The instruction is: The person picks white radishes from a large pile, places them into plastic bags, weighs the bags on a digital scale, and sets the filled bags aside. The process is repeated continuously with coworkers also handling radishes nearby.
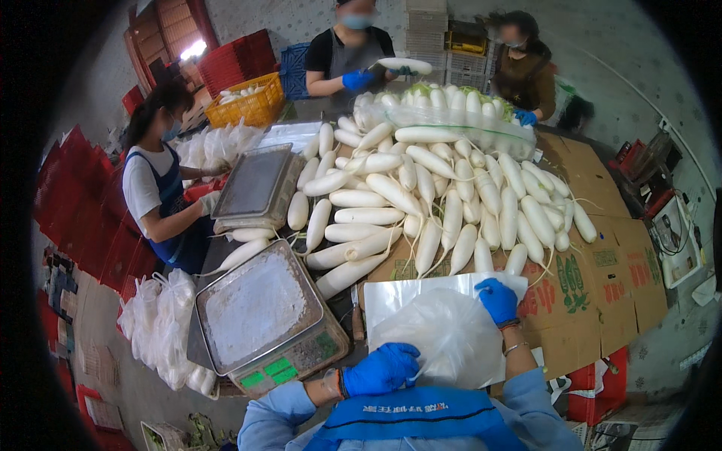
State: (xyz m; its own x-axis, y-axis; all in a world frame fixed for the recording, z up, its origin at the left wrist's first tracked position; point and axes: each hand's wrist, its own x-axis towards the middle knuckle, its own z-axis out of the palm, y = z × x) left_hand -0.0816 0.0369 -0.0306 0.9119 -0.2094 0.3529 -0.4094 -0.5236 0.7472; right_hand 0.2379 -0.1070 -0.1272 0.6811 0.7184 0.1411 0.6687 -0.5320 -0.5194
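A puffed-up translucent plastic bag lies before me on a stack of flat plastic bags. My left hand, in a blue glove, pinches the bag's near left edge. My right hand, also blue-gloved, rests with curled fingers at the far right of the bag, over the flat stack; its fingertips' hold is hidden. Just beyond the stack begins a large heap of white radishes. To the left of the bags stands a weighing scale with a bare metal pan, and a knife's wooden handle shows between them.
Flattened cardboard covers the table's right side. A second scale stands farther left. Filled bags hang at the left edge. Three co-workers surround the table; one person's gloved hand is by a radish. A red crate sits lower right.
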